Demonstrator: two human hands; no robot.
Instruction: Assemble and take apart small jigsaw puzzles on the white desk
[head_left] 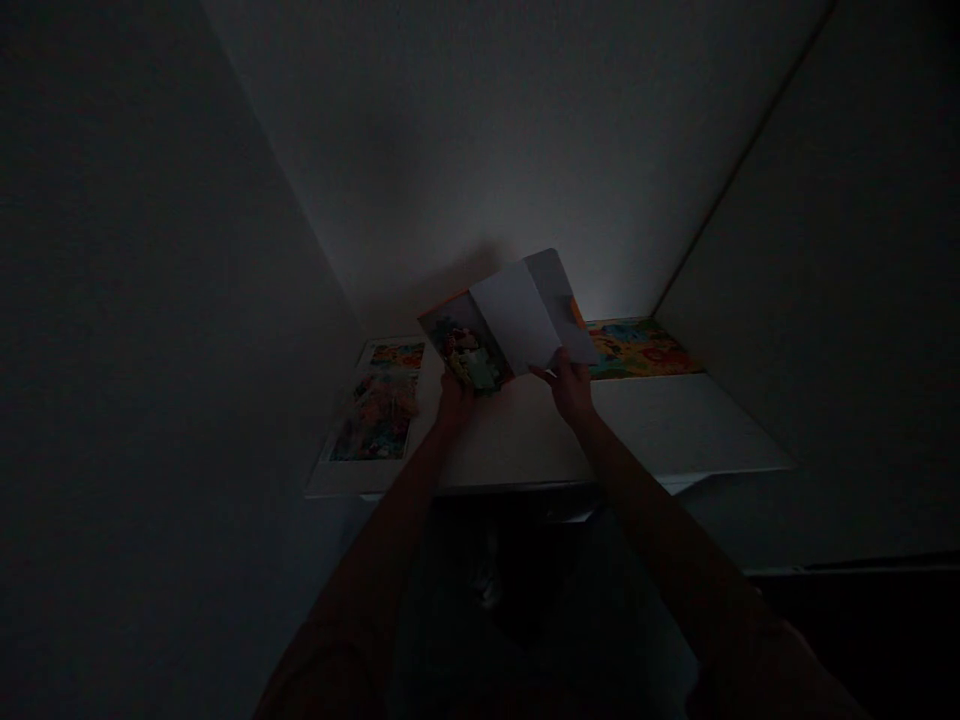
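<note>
Between both hands, tilted up above the table, is an open picture folder or booklet point(514, 310). A coloured picture shows on its left panel, while a plain white sheet or page fills the middle and a pale flap with an orange mark is at the right. My left hand point(454, 400) grips the lower left edge, its fingers partly hidden behind the panel. At the lower right, my right hand point(571, 385) has its thumb and fingers closed on the edge of the white page and flap. The scene is very dark, so fine detail is lost.
A narrow white table point(660, 430) stands against the wall. Colourful printed sheets point(375, 405) lie at its left end, and another bright printed sheet point(637, 345) lies along the back right. Walls point(480, 130) enclose the table at the back and both sides.
</note>
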